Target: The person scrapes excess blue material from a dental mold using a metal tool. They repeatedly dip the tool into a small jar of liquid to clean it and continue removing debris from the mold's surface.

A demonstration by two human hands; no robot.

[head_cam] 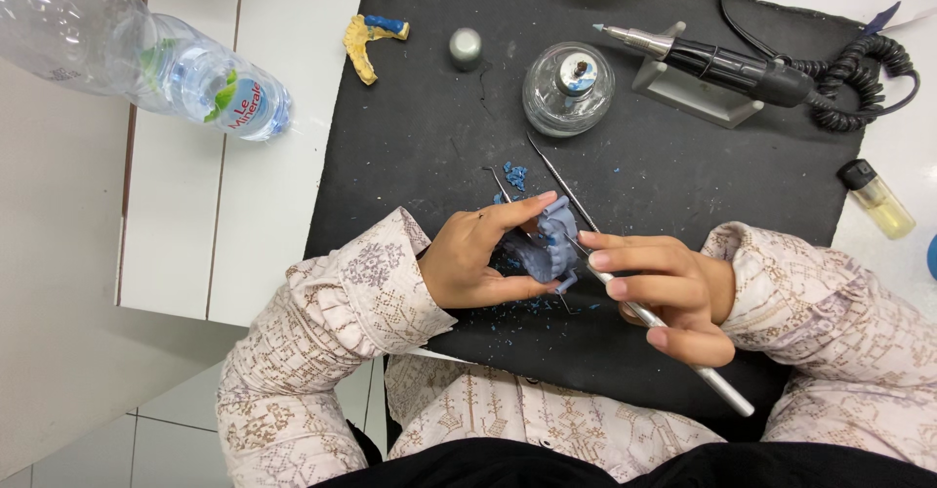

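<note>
Both hands are working over the black mat (410, 137). I am gripping the grey dental model (547, 244) with my left hand (478, 259), fingers curled closed around it. I am pinching a thin metal carving tool (673, 346) in my right hand (664, 288), its tip touching the model. Blue wax shavings (514, 175) are lying near the glass burner (568, 88).

**One labelled bottle on the white counter**

A clear plastic water bottle (127, 54) lies on its side at the upper left, off the black mat (410, 137). Its wrap label (229, 98) is blue and white with green leaf shapes and red lettering.
</note>
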